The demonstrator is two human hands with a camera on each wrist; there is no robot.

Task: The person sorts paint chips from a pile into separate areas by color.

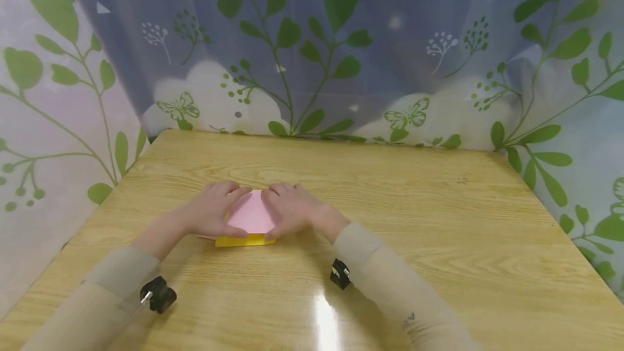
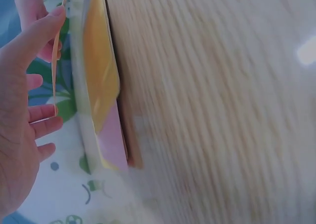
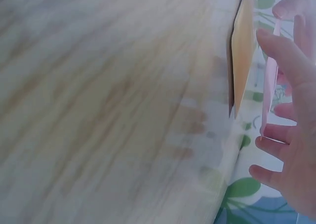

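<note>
In the head view a pink sheet of paper (image 1: pixel 253 213) spans the gap between both hands. My left hand (image 1: pixel 214 210) grips its left side, thumb at the near edge and fingers toward the far one. On the opposite side my right hand (image 1: pixel 292 207) holds it in a mirrored way. Edge-on in the right wrist view, the pink sheet (image 3: pixel 269 91) is thin and slightly bowed, raised off the table. Beneath it lies a yellow paper piece (image 1: pixel 244 240), mostly covered from above. The left wrist view shows this yellow piece (image 2: pixel 101 56) with a pink patch at one end.
The wood-grain table (image 1: pixel 414 232) extends around the hands. A leaf-patterned curtain (image 1: pixel 312 58) hangs along its back edge and both sides. Each sleeve carries a small black device, one at the left wrist (image 1: pixel 158 294) and one at the right (image 1: pixel 340 274).
</note>
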